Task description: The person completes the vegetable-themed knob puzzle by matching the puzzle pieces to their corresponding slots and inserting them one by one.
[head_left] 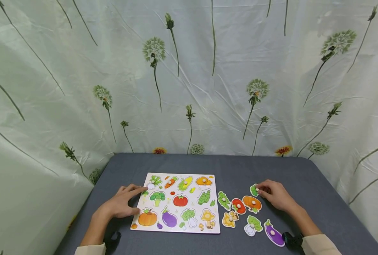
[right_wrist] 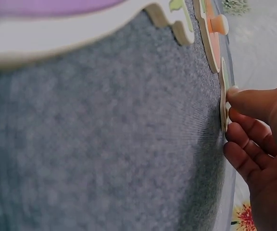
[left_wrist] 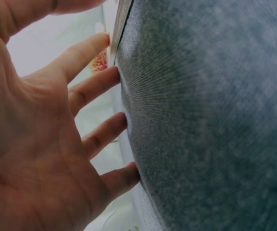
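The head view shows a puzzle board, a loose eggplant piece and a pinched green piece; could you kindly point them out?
Puzzle board [head_left: 169, 202], head view: bare white surface.
Loose eggplant piece [head_left: 276, 237], head view: purple body.
Pinched green piece [head_left: 253, 191], head view: green printed face.

The desk [head_left: 182, 163] has a dark grey-blue fabric surface. Behind the desk and along both its sides hangs a pale, creased, faintly shiny curtain [head_left: 214, 120], printed with long-stemmed dandelions [head_left: 154, 49] and, just beyond the desk's far edge, orange-red blooms [head_left: 159, 151].
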Demonstrator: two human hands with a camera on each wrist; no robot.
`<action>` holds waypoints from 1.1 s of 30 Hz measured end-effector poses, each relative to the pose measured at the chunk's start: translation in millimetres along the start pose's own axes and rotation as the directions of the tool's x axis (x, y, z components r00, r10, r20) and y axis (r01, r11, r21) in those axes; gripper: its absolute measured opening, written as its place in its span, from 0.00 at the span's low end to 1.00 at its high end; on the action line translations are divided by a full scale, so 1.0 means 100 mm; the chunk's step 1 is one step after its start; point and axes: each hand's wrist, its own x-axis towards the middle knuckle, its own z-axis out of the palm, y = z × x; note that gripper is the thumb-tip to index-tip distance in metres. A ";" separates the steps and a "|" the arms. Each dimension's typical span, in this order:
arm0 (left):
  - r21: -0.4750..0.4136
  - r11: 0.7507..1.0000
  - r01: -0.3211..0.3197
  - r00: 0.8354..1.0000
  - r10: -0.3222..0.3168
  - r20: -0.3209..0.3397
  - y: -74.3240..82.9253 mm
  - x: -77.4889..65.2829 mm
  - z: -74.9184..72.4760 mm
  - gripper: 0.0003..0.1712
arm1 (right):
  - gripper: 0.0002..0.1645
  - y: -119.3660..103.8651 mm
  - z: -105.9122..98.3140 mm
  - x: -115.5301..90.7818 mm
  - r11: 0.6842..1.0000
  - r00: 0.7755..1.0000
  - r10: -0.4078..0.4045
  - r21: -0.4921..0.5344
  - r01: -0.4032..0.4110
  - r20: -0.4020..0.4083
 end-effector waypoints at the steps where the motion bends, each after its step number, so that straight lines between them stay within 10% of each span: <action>1: 0.000 1.000 0.000 1.000 0.000 0.000 0.00 0.00 0.00 0.47 | 0.08 0.00 0.00 -0.01 1.000 1.000 -0.002 -0.002 0.002 -0.003; 33: 0.011 1.000 0.001 1.000 -0.001 -0.002 0.01 0.00 0.00 0.47 | 0.04 -0.52 0.06 0.34 0.998 0.999 -0.041 0.054 0.042 -0.037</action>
